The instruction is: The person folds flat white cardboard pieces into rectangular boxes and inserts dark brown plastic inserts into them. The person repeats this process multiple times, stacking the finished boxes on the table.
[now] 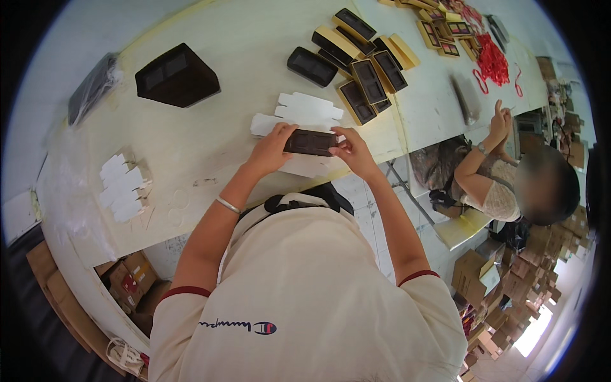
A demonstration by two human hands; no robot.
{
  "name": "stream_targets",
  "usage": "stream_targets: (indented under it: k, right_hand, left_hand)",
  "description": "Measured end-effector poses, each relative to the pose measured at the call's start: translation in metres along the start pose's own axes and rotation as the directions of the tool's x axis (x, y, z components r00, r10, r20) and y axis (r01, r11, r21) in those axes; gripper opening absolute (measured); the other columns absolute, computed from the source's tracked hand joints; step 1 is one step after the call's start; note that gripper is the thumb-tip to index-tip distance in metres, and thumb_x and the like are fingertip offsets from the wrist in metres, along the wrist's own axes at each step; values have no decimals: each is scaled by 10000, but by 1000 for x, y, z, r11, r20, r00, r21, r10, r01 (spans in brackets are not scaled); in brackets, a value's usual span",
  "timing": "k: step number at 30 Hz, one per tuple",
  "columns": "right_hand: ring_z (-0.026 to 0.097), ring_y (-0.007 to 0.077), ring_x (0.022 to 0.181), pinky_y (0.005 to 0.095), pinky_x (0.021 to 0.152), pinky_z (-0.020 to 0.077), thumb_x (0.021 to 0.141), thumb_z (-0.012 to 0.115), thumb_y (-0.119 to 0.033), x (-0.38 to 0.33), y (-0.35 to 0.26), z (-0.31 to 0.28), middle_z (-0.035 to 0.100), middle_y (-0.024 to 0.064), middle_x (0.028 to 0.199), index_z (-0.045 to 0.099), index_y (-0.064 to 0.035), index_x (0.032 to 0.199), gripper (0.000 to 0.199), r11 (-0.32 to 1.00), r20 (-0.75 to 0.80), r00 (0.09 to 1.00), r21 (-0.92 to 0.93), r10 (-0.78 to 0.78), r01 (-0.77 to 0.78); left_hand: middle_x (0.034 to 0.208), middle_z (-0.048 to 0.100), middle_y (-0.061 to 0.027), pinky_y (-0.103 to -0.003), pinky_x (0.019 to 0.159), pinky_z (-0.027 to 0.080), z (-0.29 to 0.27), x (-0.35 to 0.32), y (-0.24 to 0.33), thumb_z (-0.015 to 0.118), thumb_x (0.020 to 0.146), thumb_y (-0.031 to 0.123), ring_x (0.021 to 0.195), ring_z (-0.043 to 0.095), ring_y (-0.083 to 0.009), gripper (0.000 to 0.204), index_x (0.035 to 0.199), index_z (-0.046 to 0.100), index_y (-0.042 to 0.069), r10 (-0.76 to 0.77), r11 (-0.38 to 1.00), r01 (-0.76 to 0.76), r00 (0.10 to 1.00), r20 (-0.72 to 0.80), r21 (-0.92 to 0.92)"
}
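A dark brown plastic tray (310, 142) with square hollows lies lengthwise between my hands, near the table's front edge. My left hand (273, 150) grips its left end, and the fingers of my right hand (352, 151) are closed on its right end. Flat white die-cut card blanks (309, 109) lie under and just beyond the tray. Farther off, to the right, several gold card boxes (399, 51) with dark trays in them are piled loosely. A tall stack of the same dark trays (178, 81) stands at the far left.
More white card blanks (123, 188) lie at the left. Small filled gold boxes (449, 30) and red ribbon (493, 62) are at the far right. A co-worker (493, 172) sits at the table's right side. Cardboard cartons (474, 277) are stacked behind that person.
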State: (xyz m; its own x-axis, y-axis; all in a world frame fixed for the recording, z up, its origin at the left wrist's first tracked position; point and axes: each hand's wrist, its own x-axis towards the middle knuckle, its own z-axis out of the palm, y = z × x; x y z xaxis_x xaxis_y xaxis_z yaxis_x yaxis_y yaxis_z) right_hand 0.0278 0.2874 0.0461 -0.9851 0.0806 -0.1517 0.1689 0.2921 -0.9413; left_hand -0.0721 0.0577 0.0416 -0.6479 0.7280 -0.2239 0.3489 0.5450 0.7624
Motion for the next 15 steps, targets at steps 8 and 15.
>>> stream_targets:
  k: [8,15]
  right_hand:
    - [552,124,769,239,726,467,815,662,-2,5,5,16,488,71,1185,603,-33,1151,343,996,-89,995,80,36,-29]
    - [557,126,780,244,737,480,861,611,-17,6,14,13,469,72,1116,610,-21,1133,272,984,12,998,170,57,-58]
  left_hand:
    - [1273,425,-119,-417,871,475,1,4,6,783,688,234,1068,542,-337,806,1360,362,87,-23,988,14,998,61,151]
    - [1384,349,-201,-446,886,462,8,3,32,724,632,599,1041,542,-429,968,1381,374,96,-189,937,179,982,5,301]
